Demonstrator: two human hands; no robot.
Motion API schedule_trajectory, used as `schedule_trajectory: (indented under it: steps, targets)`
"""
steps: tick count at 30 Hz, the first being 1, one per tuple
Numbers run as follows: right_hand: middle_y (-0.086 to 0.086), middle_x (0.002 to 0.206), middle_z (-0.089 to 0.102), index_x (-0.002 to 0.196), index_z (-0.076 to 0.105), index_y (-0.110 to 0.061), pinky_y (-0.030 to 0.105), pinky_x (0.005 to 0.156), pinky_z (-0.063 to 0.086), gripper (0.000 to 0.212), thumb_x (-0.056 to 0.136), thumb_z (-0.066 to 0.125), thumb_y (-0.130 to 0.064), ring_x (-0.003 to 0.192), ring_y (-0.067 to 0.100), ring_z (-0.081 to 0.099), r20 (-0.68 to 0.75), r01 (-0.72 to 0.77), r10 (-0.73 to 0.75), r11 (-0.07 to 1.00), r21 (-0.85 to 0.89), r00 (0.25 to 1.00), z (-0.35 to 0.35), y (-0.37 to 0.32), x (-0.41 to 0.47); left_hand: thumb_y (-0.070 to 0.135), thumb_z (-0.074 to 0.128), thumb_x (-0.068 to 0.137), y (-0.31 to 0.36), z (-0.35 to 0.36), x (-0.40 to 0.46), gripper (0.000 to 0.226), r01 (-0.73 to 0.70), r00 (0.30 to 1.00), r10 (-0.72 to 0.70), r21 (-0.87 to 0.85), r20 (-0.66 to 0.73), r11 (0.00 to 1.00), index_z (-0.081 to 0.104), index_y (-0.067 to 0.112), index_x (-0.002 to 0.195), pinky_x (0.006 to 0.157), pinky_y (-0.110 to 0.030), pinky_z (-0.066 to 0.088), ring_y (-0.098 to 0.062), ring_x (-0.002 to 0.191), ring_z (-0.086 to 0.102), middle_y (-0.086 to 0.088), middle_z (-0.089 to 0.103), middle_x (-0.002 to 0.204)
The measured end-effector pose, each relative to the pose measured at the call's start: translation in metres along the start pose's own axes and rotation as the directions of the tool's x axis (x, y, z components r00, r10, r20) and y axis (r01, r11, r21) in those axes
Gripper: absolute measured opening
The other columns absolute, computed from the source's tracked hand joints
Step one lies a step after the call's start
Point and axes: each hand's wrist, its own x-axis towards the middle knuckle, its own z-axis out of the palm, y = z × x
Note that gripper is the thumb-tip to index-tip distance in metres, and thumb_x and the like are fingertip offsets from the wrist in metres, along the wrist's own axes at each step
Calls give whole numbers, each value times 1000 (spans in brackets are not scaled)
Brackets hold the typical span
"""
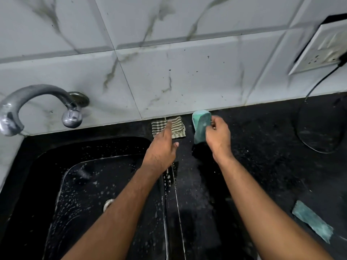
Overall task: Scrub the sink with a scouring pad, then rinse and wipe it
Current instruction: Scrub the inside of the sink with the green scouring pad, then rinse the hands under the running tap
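Both hands reach past the soapy sink [56, 184] toward the wall.
Right of the sink, the left hand [161, 149] lays straight fingers on the striped cloth [177, 128]; beyond it, the right hand [218, 136] grips a green scouring pad [201, 124].

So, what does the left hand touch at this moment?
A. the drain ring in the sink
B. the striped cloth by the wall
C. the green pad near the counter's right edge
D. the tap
B: the left hand reaches forward with straight fingers lying on the striped cloth at the foot of the tiled wall, while the right hand holds a teal object beside it.
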Motion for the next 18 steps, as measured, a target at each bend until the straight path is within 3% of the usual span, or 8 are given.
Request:
schedule_trajectory:
  steps: [2,5,7,9,13,18]
  targets:
    - [0,104,69,117,64,-18,35,89,54,29,91,53,-13,95,17,65,33,24,-23,999,-27,999,4,-6,25,25,54,102,-2,2,4,78,27,1000,-27,6,-7,1000,5,14,161,121,-41,30,-30,146,35,-13,35,160]
    - [10,121,58,131,54,-12,34,93,50,39,94,58,-27,107,26,61,77,65,-44,951,-304,996,4,-1,42,25,53,102,-7,7,4,77,57,998,-57,-1,-14,998,5,14,162,121,-40,30,-30,146,34,-14,35,159]
    - [12,125,49,135,50,-12,34,90,49,44,95,59,-27,108,28,56,38,147,-144,901,-408,989,3,6,39,25,52,103,-10,11,1,76,72,997,-72,-2,1,997,5,14,162,123,-40,27,-30,148,31,-14,33,160]
    - [10,122,48,132,53,-14,33,89,49,39,95,58,-25,105,25,56,52,229,-228,884,-408,972,6,11,28,26,52,103,-14,12,-3,74,97,995,-97,0,-3,995,7,14,161,123,-41,26,-31,149,28,-13,32,161]
    - [2,114,50,116,65,-19,32,86,54,23,94,57,-20,91,22,62,244,335,-257,865,-374,935,30,21,-8,24,53,102,-22,11,-15,72,144,989,-144,-14,-41,990,13,11,160,122,-43,27,-33,147,32,-13,35,159]
    - [2,109,51,112,66,-22,39,86,54,22,93,56,-19,96,23,59,310,407,-301,834,-374,902,53,20,-33,21,54,101,-32,7,-35,72,151,988,-151,-8,-41,989,13,11,160,122,-43,27,-32,144,35,-14,38,156]
